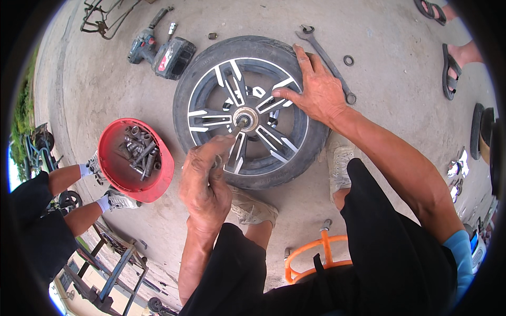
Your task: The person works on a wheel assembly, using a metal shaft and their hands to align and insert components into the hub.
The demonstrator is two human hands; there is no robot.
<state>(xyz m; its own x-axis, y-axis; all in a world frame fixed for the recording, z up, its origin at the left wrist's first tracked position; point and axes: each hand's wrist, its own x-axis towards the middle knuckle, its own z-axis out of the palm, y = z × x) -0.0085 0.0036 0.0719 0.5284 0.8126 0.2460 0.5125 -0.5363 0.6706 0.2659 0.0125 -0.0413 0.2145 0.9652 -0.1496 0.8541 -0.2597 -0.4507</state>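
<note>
A black and white spoked wheel with its tyre [200, 72] lies flat on the concrete, a metal hub with a threaded shaft [244, 120] at its middle. My left hand [206, 187] is closed at the wheel's lower left, its forefinger reaching toward the shaft; what its fingers hold is hard to make out. My right hand [316, 92] rests spread on the upper right of the tyre and a spoke. Just beyond it lies a long combination wrench [329, 63].
A red helmet [165, 168] holds several sockets. A cordless impact tool [174, 57], small rings [348, 60] and a wire frame [100, 18] lie around the wheel. Other people's feet show at left [118, 200] and upper right [453, 60]. An orange stool [326, 242] is below me.
</note>
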